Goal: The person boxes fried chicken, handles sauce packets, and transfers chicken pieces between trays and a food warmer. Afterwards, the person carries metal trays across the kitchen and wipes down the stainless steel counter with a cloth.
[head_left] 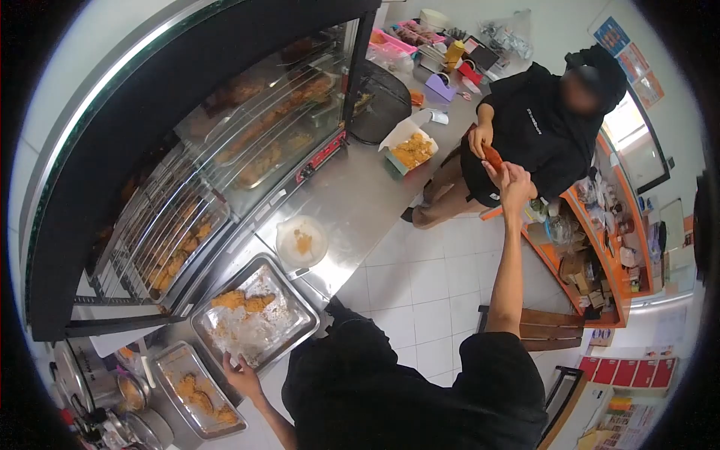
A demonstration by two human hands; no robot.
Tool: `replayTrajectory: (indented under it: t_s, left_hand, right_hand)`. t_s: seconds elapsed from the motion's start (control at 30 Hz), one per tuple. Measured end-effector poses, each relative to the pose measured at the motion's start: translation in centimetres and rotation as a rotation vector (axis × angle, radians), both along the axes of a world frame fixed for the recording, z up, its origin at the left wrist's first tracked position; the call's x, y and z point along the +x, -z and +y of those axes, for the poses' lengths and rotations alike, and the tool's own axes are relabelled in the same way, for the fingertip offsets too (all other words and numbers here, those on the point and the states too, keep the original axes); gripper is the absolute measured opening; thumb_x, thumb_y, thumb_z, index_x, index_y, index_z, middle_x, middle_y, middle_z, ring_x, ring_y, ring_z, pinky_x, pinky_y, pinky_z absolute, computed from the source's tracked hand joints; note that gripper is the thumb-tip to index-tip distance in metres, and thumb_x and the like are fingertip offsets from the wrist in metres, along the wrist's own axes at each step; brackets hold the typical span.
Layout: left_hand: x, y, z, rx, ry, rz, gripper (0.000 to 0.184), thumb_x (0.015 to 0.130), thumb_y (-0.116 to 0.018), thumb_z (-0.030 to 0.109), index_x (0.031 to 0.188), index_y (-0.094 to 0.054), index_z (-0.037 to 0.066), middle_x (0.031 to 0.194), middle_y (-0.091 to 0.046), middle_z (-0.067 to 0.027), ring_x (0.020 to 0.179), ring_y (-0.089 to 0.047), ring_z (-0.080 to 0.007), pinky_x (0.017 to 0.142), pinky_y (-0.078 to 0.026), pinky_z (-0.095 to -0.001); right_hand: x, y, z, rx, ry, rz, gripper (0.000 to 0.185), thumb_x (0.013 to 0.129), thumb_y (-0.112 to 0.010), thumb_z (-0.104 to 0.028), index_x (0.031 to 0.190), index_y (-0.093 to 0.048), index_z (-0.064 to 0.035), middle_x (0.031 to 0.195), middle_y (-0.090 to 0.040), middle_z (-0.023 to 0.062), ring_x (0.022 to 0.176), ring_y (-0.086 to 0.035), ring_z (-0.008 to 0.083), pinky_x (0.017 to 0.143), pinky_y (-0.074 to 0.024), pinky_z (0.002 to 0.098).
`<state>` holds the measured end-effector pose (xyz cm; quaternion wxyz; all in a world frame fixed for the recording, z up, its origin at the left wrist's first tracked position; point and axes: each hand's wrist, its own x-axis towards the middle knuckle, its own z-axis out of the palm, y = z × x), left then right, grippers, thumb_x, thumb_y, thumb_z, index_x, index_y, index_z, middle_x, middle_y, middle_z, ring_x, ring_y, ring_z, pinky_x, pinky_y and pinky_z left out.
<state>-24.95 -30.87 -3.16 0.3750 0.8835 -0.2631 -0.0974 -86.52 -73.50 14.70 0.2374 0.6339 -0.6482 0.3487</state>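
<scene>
My right hand (512, 182) is stretched out to the right, its fingers closed at the lower end of a reddish, elongated piece (492, 157); what exactly it is, I cannot make out. A co-worker's hand (481, 138) is at the upper end of the same piece. At lower left, my left hand (241, 376) has its fingers apart at the rim of a large metal tray (304, 313). Golden fried pieces (244, 301) and a crumpled clear plastic bag (244, 334) lie in that tray. A smaller metal tray (169, 379) beside my left hand holds more fried pieces (199, 397).
A glass display warmer (262, 142) with fried food on racks stands at left. On the steel counter (360, 195) are a white round container (302, 241) and an open box of fried food (412, 151). A co-worker in black (536, 120) stands across from me, beside orange shelves (600, 262).
</scene>
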Motion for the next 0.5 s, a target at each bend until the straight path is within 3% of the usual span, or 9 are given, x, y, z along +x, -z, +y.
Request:
replayTrajectory:
  t_s: [0.1, 0.17, 0.2, 0.23, 0.3, 0.37, 0.43, 0.5]
  left_hand:
    - [-0.6, -0.5, -0.8, 0.021, 0.018, -0.042, 0.04, 0.088, -0.065, 0.011, 0.126, -0.057, -0.001, 0.121, -0.064, -0.0159, 0.084, -0.064, -0.0236, 0.069, -0.053, -0.0322]
    - [-0.6, 0.1, -1.4, -0.019, 0.057, -0.087, 0.04, 0.088, -0.066, 0.011, 0.125, -0.057, -0.001, 0.12, -0.064, -0.0157, 0.081, -0.064, -0.0223, 0.067, -0.052, -0.0324]
    - [-0.6, 0.3, -1.6, -0.058, 0.089, -0.131, 0.039, 0.088, -0.066, 0.011, 0.124, -0.058, -0.001, 0.119, -0.064, -0.0155, 0.078, -0.064, -0.021, 0.065, -0.052, -0.0325]
    - [-1.0, -0.3, -2.4, -0.057, 0.087, -0.128, 0.039, 0.088, -0.066, 0.011, 0.124, -0.058, -0.001, 0.119, -0.064, -0.0155, 0.078, -0.064, -0.021, 0.065, -0.052, -0.0325]
    - [-2.4, -3.4, -5.7, -0.082, 0.189, -0.081, 0.036, 0.088, -0.067, 0.01, 0.122, -0.059, -0.001, 0.118, -0.065, -0.0149, 0.08, -0.064, -0.0202, 0.063, -0.052, -0.0317]
    - [-4.5, -7.7, -9.7, -0.18, 0.278, 0.109, 0.033, 0.088, -0.067, 0.008, 0.119, -0.061, 0.0, 0.117, -0.065, -0.0143, 0.084, -0.063, -0.0191, 0.063, -0.052, -0.03]
    - [-7.2, -12.8, -13.8, -0.135, 0.389, 0.184, 0.034, 0.086, -0.069, 0.006, 0.119, -0.062, 0.002, 0.116, -0.065, -0.0147, 0.088, -0.065, -0.0231, 0.072, -0.053, -0.0318]
    - [-9.1, -15.3, -16.9, -0.32, 0.691, 0.083, 0.036, 0.084, -0.071, 0.006, 0.119, -0.062, 0.003, 0.119, -0.064, -0.0145, 0.101, -0.064, -0.0273, 0.083, -0.052, -0.0358]
  right_hand:
    - [1.1, -2.3, 0.1, -0.078, -0.074, -0.026, 0.014, 0.089, -0.064, -0.014, 0.092, -0.071, -0.0021, 0.093, -0.068, 0.0133, 0.085, -0.062, 0.0313, 0.076, -0.0483, 0.0393]
    - [2.8, -4.8, 0.5, -0.003, -0.151, -0.192, 0.015, 0.09, -0.063, -0.013, 0.093, -0.069, 0.0001, 0.092, -0.068, 0.0149, 0.081, -0.065, 0.0307, 0.073, -0.05, 0.0377]
    - [3.6, -6.0, 0.9, -0.018, -0.212, -0.159, 0.016, 0.092, -0.061, -0.013, 0.094, -0.066, 0.0022, 0.085, -0.067, 0.0151, 0.073, -0.066, 0.0253, 0.067, -0.0503, 0.0334]
    - [4.7, -7.2, 1.4, -0.016, -0.214, -0.157, 0.016, 0.092, -0.061, -0.013, 0.094, -0.066, 0.0022, 0.085, -0.067, 0.0151, 0.073, -0.066, 0.0253, 0.067, -0.0503, 0.0334]
    - [7.4, -9.5, 2.9, 0.22, -0.349, -0.344, 0.016, 0.094, -0.06, -0.012, 0.093, -0.065, 0.003, 0.077, -0.065, 0.0138, 0.068, -0.063, 0.0173, 0.064, -0.0486, 0.0302]
    - [10.6, -12.3, 4.9, 0.383, -0.349, -0.327, 0.015, 0.094, -0.06, -0.011, 0.094, -0.064, 0.0032, 0.075, -0.065, 0.0127, 0.066, -0.061, 0.0142, 0.062, -0.048, 0.0289]
    - [13.5, -13.8, 6.3, 0.549, -0.36, -0.3, 0.014, 0.094, -0.059, -0.01, 0.095, -0.064, 0.0034, 0.074, -0.065, 0.0117, 0.065, -0.06, 0.011, 0.061, -0.0474, 0.0277]
    - [16.1, -14.4, 7.2, 0.571, -0.623, -0.289, 0.015, 0.095, -0.059, -0.009, 0.097, -0.064, 0.0047, 0.079, -0.068, 0.0033, 0.071, -0.06, 0.0057, 0.062, -0.0476, 0.0234]
